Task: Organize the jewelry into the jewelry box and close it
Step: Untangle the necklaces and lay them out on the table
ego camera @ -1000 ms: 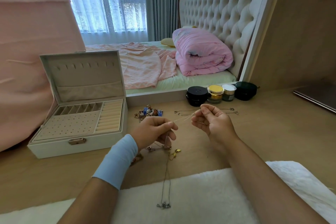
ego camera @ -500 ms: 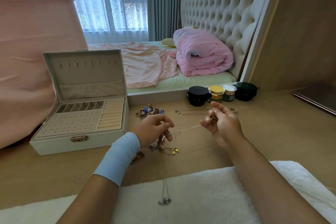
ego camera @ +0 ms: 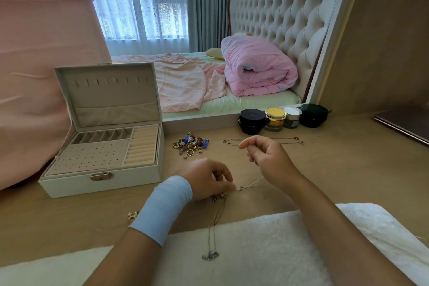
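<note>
The white leatherette jewelry box [ego camera: 69, 183] sat open near the left edge of the pale wooden surface [ego camera: 336, 165]. Its lid stood upright, showing a padded beige lining, a perforated earring panel, ribbed ring rolls and a row of small square cells. Toward the front edge, the left hand [ego camera: 206, 179], banded at the wrist by a smooth pale-blue wristband [ego camera: 162, 209], had its fingers curled down, the tips pinching a fine gold chain [ego camera: 250, 183]. The chain ran taut up to the underside of the right hand [ego camera: 269, 160], whose forefinger pointed out over loosely bent fingers; its hold could not be told. A glinting heap of rings and charms [ego camera: 190, 145] lay beyond, beside two thin chains [ego camera: 264, 140]. A dark necklace [ego camera: 214, 227] trailed onto the fluffy white mat [ego camera: 267, 251]. Four round jars [ego camera: 251, 121] lined the back edge.
</note>
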A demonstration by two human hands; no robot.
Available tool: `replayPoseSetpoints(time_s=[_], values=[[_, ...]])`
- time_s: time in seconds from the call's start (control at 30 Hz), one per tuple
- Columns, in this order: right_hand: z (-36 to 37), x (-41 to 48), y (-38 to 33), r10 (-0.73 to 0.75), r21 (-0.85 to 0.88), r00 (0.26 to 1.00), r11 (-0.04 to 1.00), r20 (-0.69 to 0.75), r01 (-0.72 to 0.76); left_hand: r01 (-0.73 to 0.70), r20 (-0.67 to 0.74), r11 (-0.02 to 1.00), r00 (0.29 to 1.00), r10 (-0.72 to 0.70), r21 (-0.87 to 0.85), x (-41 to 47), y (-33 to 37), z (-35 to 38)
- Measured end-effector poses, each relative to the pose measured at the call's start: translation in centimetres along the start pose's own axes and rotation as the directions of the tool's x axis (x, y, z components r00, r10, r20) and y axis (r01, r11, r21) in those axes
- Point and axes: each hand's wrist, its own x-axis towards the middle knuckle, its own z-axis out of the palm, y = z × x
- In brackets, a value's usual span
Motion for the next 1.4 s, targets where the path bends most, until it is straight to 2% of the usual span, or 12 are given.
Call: replayPoseSetpoints(time_s=[0.13, 0.27, 0.4, 0.6, 0.73, 0.83, 1.0, 1.1, 1.17, 1.23, 1.27, 1.4], values=[[-0.7, -0.5, -0.4, -0.028, -0.275, 0.994, 0.960, 0.102, 0.055, -0.031, 0.008, 0.986, 1.000, 0.030, 0.163, 0.2, 0.4, 0.2], [-1.7, -1.2, -1.6, -0.002, -0.670, 0.978, 0.728, 0.210, 0.145, -0.003, -0.010, 0.984, 1.000, 0.005, 0.181, 0.1, -0.2, -0.2], [-2.3, -1.8, -2.6, 0.040, -0.778, 0.962, 0.597, 0.272, 0.195, 0.010, -0.059, 0.980, 0.998, 0.001, 0.199, 0.0, -0.4, -0.6], [-2.8, -1.8, -2.7, 0.141, -0.836, 0.951, 0.524, 0.274, 0.163, 0.113, -0.083, 0.949, 0.992, -0.093, 0.294, -0.8, -1.4, -1.9], [-3.0, -1.4, -1.8, 0.072, -0.745, 0.979, 0.660, 0.189, 0.095, 0.210, -0.099, 0.896, 0.978, -0.186, 0.391, -1.3, -1.6, -2.4], [-2.9, -1.2, -1.2, -0.025, -0.534, 0.996, 0.843, 0.091, 0.070, 0.168, -0.180, 0.857, 0.980, -0.090, 0.486, -1.1, -1.0, -2.0], [-2.3, -1.3, -1.4, -0.038, -0.341, 0.995, 0.938, 0.094, 0.068, -0.090, -0.217, 0.953, 0.964, 0.156, 0.288, -0.1, 1.2, 0.8], [-2.0, -1.6, -2.1, -0.023, -0.030, 0.993, 0.999, 0.117, 0.027, -0.158, -0.293, 0.969, 0.951, 0.097, -0.192, 0.3, 2.2, 2.4], [-1.9, -1.8, -2.6, -0.046, 0.146, 0.989, 0.989, 0.142, 0.025, -0.197, -0.245, 0.747, 0.968, 0.047, -0.635, 0.2, 2.9, 2.5], [-1.7, -1.8, -2.8, -0.057, 0.214, 0.987, 0.977, 0.148, 0.024, -0.116, -0.121, 0.498, 0.992, 0.023, -0.859, 0.0, 3.2, 2.0], [-1.6, -1.9, -2.8, -0.060, 0.222, 0.987, 0.975, 0.148, 0.026, -0.075, -0.075, 0.468, 0.997, 0.018, -0.880, -0.1, 3.2, 1.6], [-1.5, -1.8, -2.5, -0.060, 0.251, 0.993, 0.967, 0.102, 0.033, -0.020, -0.060, 0.627, 0.997, -0.043, -0.779, -0.2, 2.5, 0.8]])
